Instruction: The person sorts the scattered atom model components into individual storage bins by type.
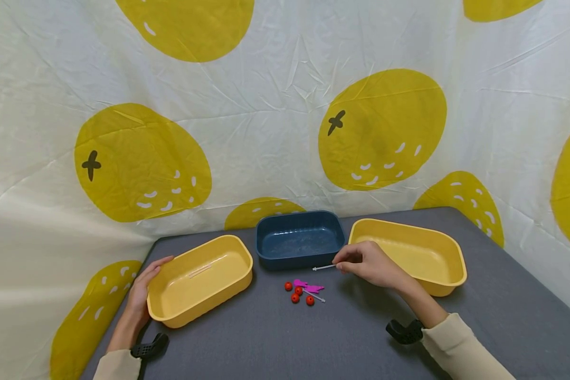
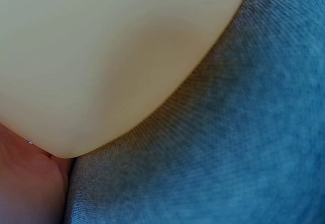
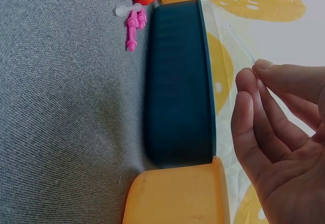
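In the head view my right hand (image 1: pixel 370 264) pinches a thin white plastic stick (image 1: pixel 324 267) between thumb and fingertips, above the table just in front of the blue bin (image 1: pixel 301 262). The stick's flared tip points left. My left hand (image 1: pixel 140 295) rests along the outer left side of the left yellow bin (image 1: pixel 204 307), fingers fairly straight, fingertips by its rim; its thumb is hidden. Several red beads (image 1: pixel 295 298), pink plastic pieces (image 1: pixel 313 288) and another white stick (image 1: pixel 317 297) lie together on the table in front of the blue bin.
Inside the left yellow bin lie pale thin sticks (image 1: pixel 199 271). A second yellow bin (image 1: pixel 437 282) stands right of the blue one, behind my right forearm. The grey table (image 1: pixel 266 343) backs onto a white curtain (image 1: pixel 266 148) printed with yellow fruit.
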A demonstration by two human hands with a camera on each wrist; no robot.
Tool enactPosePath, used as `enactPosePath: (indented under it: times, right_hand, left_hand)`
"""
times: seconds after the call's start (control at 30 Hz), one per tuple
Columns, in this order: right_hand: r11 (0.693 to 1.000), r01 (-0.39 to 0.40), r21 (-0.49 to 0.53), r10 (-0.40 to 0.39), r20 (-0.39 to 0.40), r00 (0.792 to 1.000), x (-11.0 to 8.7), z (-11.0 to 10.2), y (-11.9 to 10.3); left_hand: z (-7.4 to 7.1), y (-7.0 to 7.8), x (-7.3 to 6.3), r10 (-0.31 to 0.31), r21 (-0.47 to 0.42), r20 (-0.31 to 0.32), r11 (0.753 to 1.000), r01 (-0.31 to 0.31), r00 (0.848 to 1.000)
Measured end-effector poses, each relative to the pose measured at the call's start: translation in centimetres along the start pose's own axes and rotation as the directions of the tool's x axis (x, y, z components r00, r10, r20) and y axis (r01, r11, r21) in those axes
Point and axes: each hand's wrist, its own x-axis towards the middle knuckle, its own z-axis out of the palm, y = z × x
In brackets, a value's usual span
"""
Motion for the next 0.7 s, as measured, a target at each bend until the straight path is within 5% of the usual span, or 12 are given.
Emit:
enactPosePath:
  times: [0.7]
  right_hand:
    - [0.999, 0.047, 0.022, -0.047, 0.001, 0.999, 0.22, 0.66, -0.18]
  left_hand:
    - [0.08, 0.04, 0.04, -0.004, -0.023, 0.001, 1.0, 0.004, 1.0]
